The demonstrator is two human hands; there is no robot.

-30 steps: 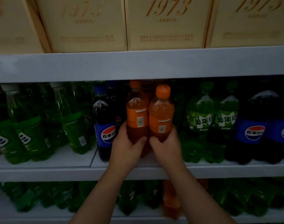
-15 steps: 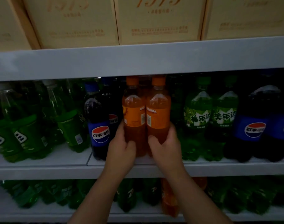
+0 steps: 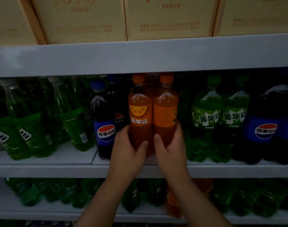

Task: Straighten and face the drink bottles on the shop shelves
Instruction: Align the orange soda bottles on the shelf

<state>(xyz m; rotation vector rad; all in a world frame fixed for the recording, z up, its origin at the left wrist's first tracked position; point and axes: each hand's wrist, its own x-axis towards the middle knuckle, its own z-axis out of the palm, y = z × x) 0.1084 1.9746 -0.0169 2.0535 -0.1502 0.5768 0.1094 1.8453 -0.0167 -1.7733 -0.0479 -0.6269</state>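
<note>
- Left hand (image 3: 126, 149) grips left orange bottle (image 3: 140, 112), logo frontward; right hand (image 3: 172, 148) grips right orange bottle (image 3: 164, 110), logo turned aside; both stand touching, mid-shelf
- Twist the right orange bottle upright on its base until its logo fronts
- Grey shelf (image 3: 41, 170) in dim light; cola bottle (image 3: 104, 122) just beside

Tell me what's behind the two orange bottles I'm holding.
Between their necks, one more dim bottle shows behind the orange bottles. Anything further back is covered by them.
</note>
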